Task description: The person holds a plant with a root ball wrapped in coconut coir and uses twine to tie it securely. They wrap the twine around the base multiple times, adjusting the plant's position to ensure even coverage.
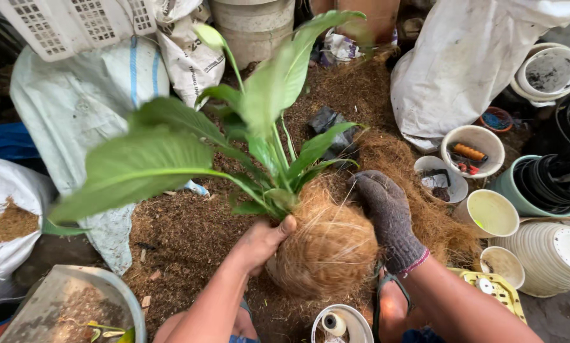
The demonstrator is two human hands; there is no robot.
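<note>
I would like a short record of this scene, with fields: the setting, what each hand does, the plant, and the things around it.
setting: ground covered with brown coconut fibre, seen from above
left hand: bare, grips the fibre ball near the stems
right hand: in a dark knitted glove, pressed on the ball's right side
plant: broad green leaves, roots wrapped in the fibre ball
right side: stacked pale pots, a white pot with small tools
left side: white sacks

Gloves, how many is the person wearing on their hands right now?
1. A dark knit glove covers the right hand, pressed on the coir-wrapped root ball. The left hand is bare, gripping the plant's base.
</note>
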